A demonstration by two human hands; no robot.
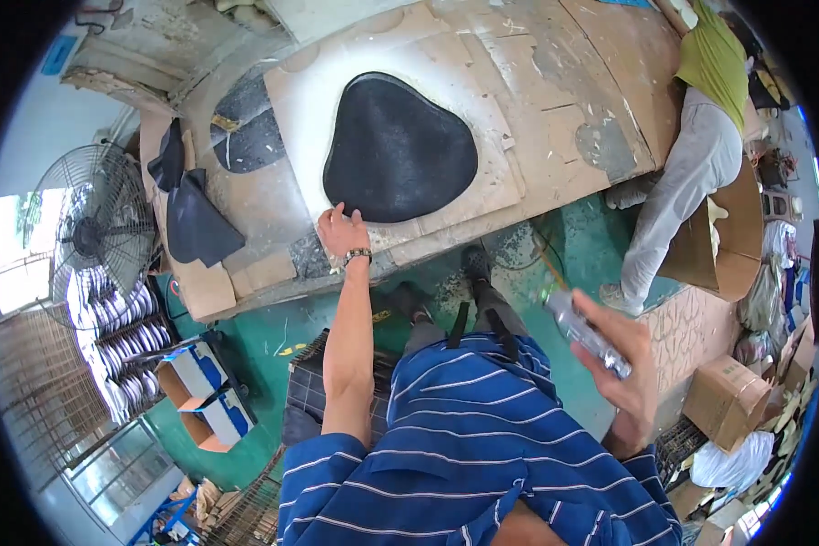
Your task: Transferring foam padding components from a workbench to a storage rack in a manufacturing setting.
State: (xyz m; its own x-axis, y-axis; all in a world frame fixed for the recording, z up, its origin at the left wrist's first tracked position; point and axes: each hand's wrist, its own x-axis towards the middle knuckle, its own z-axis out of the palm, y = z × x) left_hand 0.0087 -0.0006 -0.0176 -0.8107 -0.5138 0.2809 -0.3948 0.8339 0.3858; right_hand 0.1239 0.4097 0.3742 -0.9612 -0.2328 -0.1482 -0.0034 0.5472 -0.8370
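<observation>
A black, rounded-triangular seat-shaped pad lies on a pale cardboard sheet on the workbench. At the pad's near left corner, my left hand has bent fingers gripping the rim; the undersides of the fingers are hidden. Well to the right, away from the bench, my right hand is closed round a silver cylindrical can with a greenish end. The can is tilted, its greenish end towards the bench. Some motion blur softens this hand and the can.
Dark sheet pieces lie on the bench's left, near a standing fan. Another person stands at the bench's right end, by an open carton. A blue-and-white box sits on the green floor at left.
</observation>
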